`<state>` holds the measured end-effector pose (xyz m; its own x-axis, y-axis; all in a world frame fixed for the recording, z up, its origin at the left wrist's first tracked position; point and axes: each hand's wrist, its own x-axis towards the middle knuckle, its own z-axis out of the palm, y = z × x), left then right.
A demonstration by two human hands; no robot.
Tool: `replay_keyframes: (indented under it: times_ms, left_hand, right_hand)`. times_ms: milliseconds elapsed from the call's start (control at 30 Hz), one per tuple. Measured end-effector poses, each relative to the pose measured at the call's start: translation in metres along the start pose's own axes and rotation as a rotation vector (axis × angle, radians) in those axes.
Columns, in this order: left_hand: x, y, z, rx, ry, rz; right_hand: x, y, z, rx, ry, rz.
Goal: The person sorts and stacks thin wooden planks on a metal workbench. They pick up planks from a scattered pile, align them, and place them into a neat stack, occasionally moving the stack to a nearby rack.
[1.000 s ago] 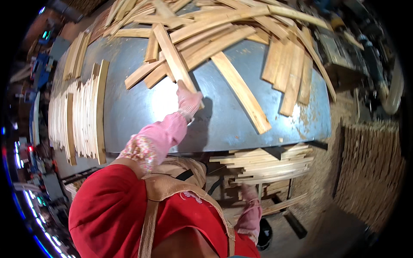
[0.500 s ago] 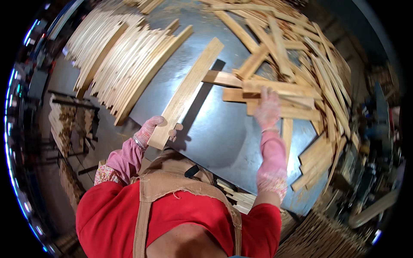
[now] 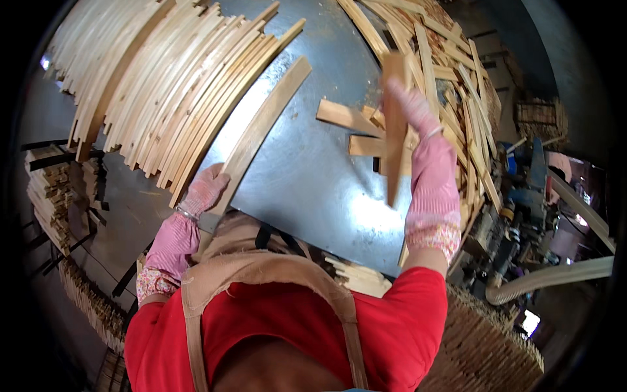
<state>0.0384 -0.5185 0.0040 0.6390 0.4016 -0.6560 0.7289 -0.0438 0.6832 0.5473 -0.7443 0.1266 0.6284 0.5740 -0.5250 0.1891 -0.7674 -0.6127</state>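
My left hand, in a pink glove, grips the near end of a wooden slat. That slat lies along the right side of a row of slats, with a gap between them. My gloved right hand holds a second slat clear of the metal table, its long side running toward me; motion smears it slightly. Left of this piece, short slats lie on the table. Behind my right hand spreads a jumbled heap of slats.
Stacked wood stands on a rack beyond the table's left side. To the right are machinery and a ribbed hose. A large bundle of thin wood sits low at the right, close to my right arm.
My left hand has brought its slat left, toward the row. My right hand, earlier on the heap's near pieces, has lifted a slat and turned it lengthwise. The view has shifted too.
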Motion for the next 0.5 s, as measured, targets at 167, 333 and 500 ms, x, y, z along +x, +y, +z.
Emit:
replay_keyframes:
  times_ms: [167,333,500]
  left_hand:
    - [0.024,-0.026,0.005,0.029,0.068,0.079]
    - [0.023,0.028,-0.008,0.350,-0.035,0.159]
    - [0.017,0.033,0.029,0.711,0.139,0.214]
  right_hand:
    - [0.026,-0.034,0.055,1.011,0.135,-0.045]
    - [0.085,0.010,0.161,0.956,0.371,0.181]
    - [0.072,-0.064,0.238,0.053,0.257,0.130]
